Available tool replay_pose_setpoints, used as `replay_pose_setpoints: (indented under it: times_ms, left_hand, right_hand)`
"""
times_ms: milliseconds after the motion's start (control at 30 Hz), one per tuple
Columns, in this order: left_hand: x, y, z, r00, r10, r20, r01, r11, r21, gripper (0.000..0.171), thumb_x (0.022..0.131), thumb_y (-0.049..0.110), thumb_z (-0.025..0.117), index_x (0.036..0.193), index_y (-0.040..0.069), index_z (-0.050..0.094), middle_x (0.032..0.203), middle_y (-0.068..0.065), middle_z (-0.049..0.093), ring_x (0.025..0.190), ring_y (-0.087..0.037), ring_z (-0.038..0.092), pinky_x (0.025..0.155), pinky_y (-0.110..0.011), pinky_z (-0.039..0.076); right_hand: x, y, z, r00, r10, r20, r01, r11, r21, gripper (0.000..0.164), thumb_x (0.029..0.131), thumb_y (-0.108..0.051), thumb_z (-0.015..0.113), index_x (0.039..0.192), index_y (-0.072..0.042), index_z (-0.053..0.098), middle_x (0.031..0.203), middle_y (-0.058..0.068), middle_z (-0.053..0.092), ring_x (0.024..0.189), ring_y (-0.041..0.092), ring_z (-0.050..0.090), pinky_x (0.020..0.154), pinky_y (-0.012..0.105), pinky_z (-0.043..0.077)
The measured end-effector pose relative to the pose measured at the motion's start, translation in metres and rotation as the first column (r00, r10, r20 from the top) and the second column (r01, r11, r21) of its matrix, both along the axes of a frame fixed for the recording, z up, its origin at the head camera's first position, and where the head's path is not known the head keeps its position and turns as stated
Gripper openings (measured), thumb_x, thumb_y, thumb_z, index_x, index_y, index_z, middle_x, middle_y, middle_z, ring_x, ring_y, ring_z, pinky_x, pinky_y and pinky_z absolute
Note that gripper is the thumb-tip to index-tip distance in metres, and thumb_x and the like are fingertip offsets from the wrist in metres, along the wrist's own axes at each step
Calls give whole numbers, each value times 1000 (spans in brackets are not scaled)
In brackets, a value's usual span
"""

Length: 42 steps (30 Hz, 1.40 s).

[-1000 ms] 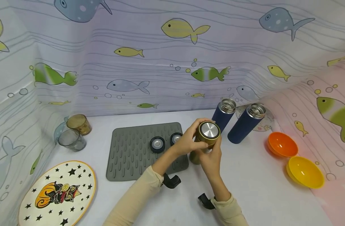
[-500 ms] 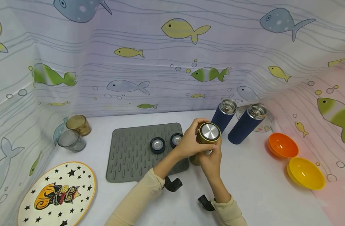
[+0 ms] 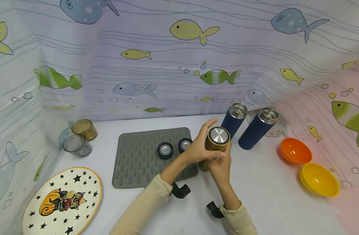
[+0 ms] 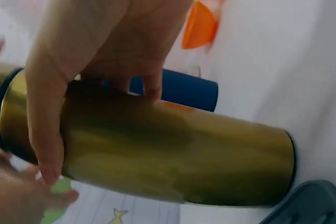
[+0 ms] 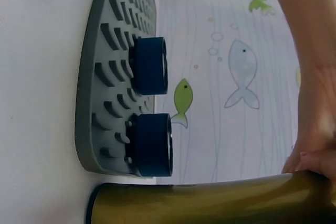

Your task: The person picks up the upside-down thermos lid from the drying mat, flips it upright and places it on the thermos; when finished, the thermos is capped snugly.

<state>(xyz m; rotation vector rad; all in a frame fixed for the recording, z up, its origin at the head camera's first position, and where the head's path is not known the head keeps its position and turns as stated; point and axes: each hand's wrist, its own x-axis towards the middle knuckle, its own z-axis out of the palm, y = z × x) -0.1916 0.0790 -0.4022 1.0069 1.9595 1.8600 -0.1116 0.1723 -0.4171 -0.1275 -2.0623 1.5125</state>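
Observation:
A gold vacuum flask (image 3: 219,142) with a steel-topped lid (image 3: 219,135) stands upright between both hands, right of the grey mat. My right hand (image 3: 221,168) grips its upper body; in the left wrist view the right thumb (image 4: 47,145) wraps over the gold flask (image 4: 173,145). My left hand (image 3: 198,148) is beside the lid, fingers stretched up and away from it, thumb reaching across the front. Two dark blue lids (image 3: 165,150) lie on the mat; the right wrist view shows these blue lids (image 5: 150,145) beyond the flask (image 5: 210,203). Whether the flask's base touches the table is unclear.
The ridged grey mat (image 3: 138,163) lies left of the flask. Two open navy flasks (image 3: 254,130) stand behind, right. Orange (image 3: 295,150) and yellow (image 3: 318,179) bowls sit at right. Two glasses (image 3: 77,145) and an oval plate (image 3: 91,202) are at left.
My left thumb has shifted right across the front of the flask, and the left fingers have straightened away from the lid. My right hand keeps its grip on the flask.

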Motion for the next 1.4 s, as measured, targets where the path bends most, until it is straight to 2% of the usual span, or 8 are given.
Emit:
replay_pose_setpoints:
  times_ms: [167,267,567,700,900,1067,1267,1400]
  left_hand:
    - [1,1,-2,1000,25,-6,-25,999,22,78,80,13,75,147,7,35,144,-13,48,132,-28,46,113,-46,35]
    - [1,0,-2,999,-26,20,25,997,72,82,79,9,70,150,5,30,153,-13,39,139,-27,39,117,-50,27]
    - [2,2,0,1000,-23,7,23,995,98,78,80,14,70,150,6,34,152,-16,38,139,-26,39,117,-48,29]
    - [5,3,0,998,43,-38,-42,999,9,85,81,23,77,152,15,32,150,-9,40,136,-20,41,115,-42,32]
    - [3,3,-6,1000,-5,26,1,989,149,86,80,19,73,152,6,28,152,-18,39,140,-28,38,118,-48,25]
    - [3,2,-7,998,61,-23,-59,995,77,87,78,21,81,149,7,33,147,-12,46,136,-21,44,115,-43,33]
    - [3,3,-6,1000,21,-5,-21,997,78,85,81,28,74,151,7,30,153,-14,40,141,-25,38,117,-51,27]
    - [3,5,-2,998,42,-44,-41,999,21,83,78,18,83,147,11,38,145,-11,50,133,-19,48,113,-41,36]
  right_hand:
    - [0,1,0,1000,-10,2,10,1000,20,64,76,14,71,132,12,40,122,31,56,107,32,54,90,40,42]
    - [0,1,0,1000,-2,2,2,1000,8,66,75,14,73,131,12,40,120,33,56,103,31,53,87,41,41]
    - [0,1,0,1000,2,1,-2,1000,-11,66,74,14,74,131,12,40,121,33,56,106,32,52,90,41,41]
    - [0,1,1,1000,-4,7,4,1000,-13,64,74,16,71,130,13,40,122,33,56,111,33,54,93,41,42]
    - [0,2,1,1000,-1,15,1,1000,-22,65,75,13,74,131,12,40,121,33,55,105,31,53,88,41,41]
    - [0,1,0,1000,11,-11,-12,1000,-28,65,75,16,72,131,13,40,125,34,54,114,37,53,97,48,41]
    - [0,1,-1,1000,17,4,-17,999,-36,62,75,14,73,128,12,41,117,29,55,100,19,50,86,30,40]
    - [0,2,-2,999,33,12,-32,998,-52,63,74,19,68,131,12,40,127,32,52,118,33,53,100,41,42]
